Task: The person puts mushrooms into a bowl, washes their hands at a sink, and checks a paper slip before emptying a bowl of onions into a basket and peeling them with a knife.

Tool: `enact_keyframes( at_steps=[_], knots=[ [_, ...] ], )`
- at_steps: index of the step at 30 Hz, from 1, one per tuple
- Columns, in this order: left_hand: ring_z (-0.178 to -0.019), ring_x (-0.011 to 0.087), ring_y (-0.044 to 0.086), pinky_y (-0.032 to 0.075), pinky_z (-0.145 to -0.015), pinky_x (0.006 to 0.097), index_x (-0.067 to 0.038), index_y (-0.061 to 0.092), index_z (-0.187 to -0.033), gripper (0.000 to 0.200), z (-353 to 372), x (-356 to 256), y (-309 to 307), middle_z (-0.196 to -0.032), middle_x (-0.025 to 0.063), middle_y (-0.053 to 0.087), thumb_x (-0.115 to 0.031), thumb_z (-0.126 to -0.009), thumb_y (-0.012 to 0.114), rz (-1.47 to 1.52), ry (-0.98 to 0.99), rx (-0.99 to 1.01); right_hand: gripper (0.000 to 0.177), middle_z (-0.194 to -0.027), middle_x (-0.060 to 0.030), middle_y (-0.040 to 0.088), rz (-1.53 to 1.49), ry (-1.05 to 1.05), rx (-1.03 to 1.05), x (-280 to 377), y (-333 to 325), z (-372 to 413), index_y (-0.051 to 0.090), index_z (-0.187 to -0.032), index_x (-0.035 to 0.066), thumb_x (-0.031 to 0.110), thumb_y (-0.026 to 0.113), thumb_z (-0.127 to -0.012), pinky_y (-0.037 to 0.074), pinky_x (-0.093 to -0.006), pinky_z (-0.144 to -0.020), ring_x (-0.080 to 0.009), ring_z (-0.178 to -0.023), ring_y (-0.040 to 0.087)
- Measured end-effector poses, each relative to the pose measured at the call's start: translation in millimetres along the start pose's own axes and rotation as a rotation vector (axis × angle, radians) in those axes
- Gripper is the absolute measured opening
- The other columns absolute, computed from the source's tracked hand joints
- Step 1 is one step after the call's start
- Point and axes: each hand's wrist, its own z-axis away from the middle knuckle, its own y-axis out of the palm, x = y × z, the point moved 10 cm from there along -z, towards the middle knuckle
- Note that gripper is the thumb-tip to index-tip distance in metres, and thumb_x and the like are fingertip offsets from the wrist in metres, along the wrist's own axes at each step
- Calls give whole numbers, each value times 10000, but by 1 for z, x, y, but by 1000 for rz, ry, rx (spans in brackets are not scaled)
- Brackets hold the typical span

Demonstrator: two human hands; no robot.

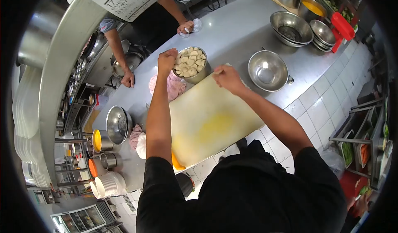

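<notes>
A round metal pot (202, 76) holds many pale, rounded pieces (190, 62) and stands past the far edge of the cutting board. My left hand (167, 60) is closed at the pot's left rim; what its fingers grip is hidden. Just right of the pot, my right hand (228, 78) is closed over the far right corner of the board, and I cannot make out what is in it. Worn and yellow-stained, the large pale cutting board (215, 112) lies in front of me. A pink cloth (168, 87) sits beneath my left forearm, beside the pot.
Metal bowls (268, 71) stand to the right, with stacked bowls (291, 27) and a red scoop (342, 27) behind. Another person's hand (185, 27) rests near clear plastic across the counter; that person's other hand (128, 79) leans on its edge. Another metal bowl (117, 124) stands left.
</notes>
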Motion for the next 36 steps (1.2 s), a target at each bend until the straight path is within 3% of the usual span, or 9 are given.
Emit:
enact_keyframes(
  at_steps=[1, 5, 6, 20, 25, 27, 29, 31, 36],
  knots=[
    [-975, 188, 656, 487, -875, 292, 18, 691, -1107, 400, 3, -10, -9, -1051, 147, 711, -318, -900, 625, -36, 62, -94, 219, -876, -118, 639, -89, 74, -34, 0, 6, -15, 629, -956, -29, 119, 686, -805, 536, -351, -611, -215, -660, 633],
    [-1147, 270, 549, 418, -987, 319, 108, 504, -1300, 699, 39, 11, -5, -1295, 228, 554, -486, -936, 560, 285, -518, -171, 172, -726, -75, 556, -422, 317, -23, -18, 39, -65, 596, -881, -2, 86, 691, -768, 502, -334, -560, -187, -640, 569],
    [-1137, 256, 501, 412, -975, 348, 26, 460, -1345, 757, 28, 49, 9, -1276, 180, 528, -592, -914, 529, 497, -547, -105, 140, -707, -70, 540, -494, 368, 17, -25, 49, -74, 589, -837, 14, 64, 687, -750, 494, -332, -550, -183, -614, 549],
    [-1223, 285, 475, 333, -1077, 361, 96, 431, -1352, 867, 54, -47, -3, -1328, 219, 497, -629, -887, 536, 631, -451, -102, 120, -630, -110, 496, -597, 258, -96, 23, 42, -62, 494, -659, 4, -22, 608, -632, 358, -361, -411, -193, -481, 440],
    [-1168, 239, 487, 355, -1005, 332, 42, 540, -1313, 779, 95, -137, -18, -1287, 190, 540, -622, -910, 492, 174, -185, -20, 110, -630, -100, 504, -662, 228, -119, 51, 20, -7, 516, -664, 17, -22, 601, -605, 341, -354, -399, -185, -478, 454],
    [-1254, 394, 467, 333, -1075, 394, 23, 528, -1324, 743, 122, -172, 0, -1336, 294, 503, -593, -908, 513, -134, 37, 53, 111, -589, -50, 465, -695, 220, -87, 45, 10, 22, 521, -613, 62, -19, 591, -639, 361, -328, -423, -153, -483, 448],
    [-1327, 445, 367, 262, -1112, 474, -50, 525, -1354, 668, 171, -226, 25, -1409, 297, 426, -551, -913, 527, -507, 412, -12, 144, -554, -43, 478, -878, 120, -65, 42, -3, 59, 519, -568, 92, -11, 586, -643, 346, -324, -403, -165, -430, 445],
    [-1362, 441, 315, 217, -1106, 568, -76, 526, -1359, 625, 224, -262, 51, -1456, 252, 392, -512, -912, 551, -678, 508, 58, 133, -541, -61, 487, -771, 139, -118, 45, -33, 118, 528, -564, 72, -4, 573, -663, 358, -329, -418, -178, -436, 446],
    [-1327, 405, 399, 251, -1072, 591, -72, 565, -1307, 542, 319, -291, 94, -1368, 200, 517, -429, -901, 611, -494, 715, 242, 132, -525, -80, 472, -832, 285, -159, 25, -72, 234, 527, -549, 51, -20, 572, -650, 341, -331, -401, -179, -428, 438]
  ],
)
